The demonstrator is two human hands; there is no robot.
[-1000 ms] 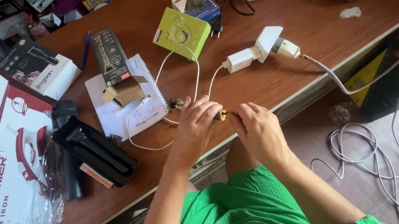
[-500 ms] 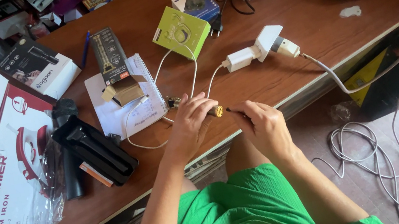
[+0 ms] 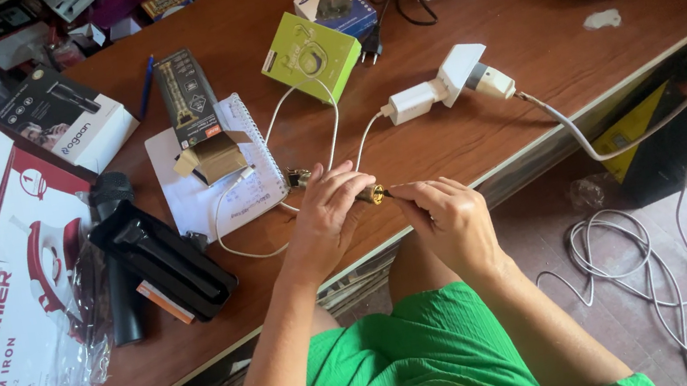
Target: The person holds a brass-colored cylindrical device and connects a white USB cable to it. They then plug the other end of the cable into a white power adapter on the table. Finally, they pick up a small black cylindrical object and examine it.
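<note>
Both hands meet at the front edge of the brown counter (image 3: 528, 81), just in front of the spiral notebook (image 3: 218, 181). The left hand (image 3: 324, 214) has its fingers curled around a small brass-coloured part (image 3: 376, 194), whose tip shows past the fingertips. The right hand (image 3: 449, 218) pinches something thin against that tip; what it is cannot be told. Thin white cables (image 3: 332, 121) run from beside the left hand, past the notebook, to a white charger (image 3: 412, 102) plugged into a white adapter (image 3: 462, 69) further back. Behind the notebook stands a green box (image 3: 310, 56). To the notebook's left lie a black tray-like case (image 3: 161, 259) and a steam iron box (image 3: 7, 329).
</note>
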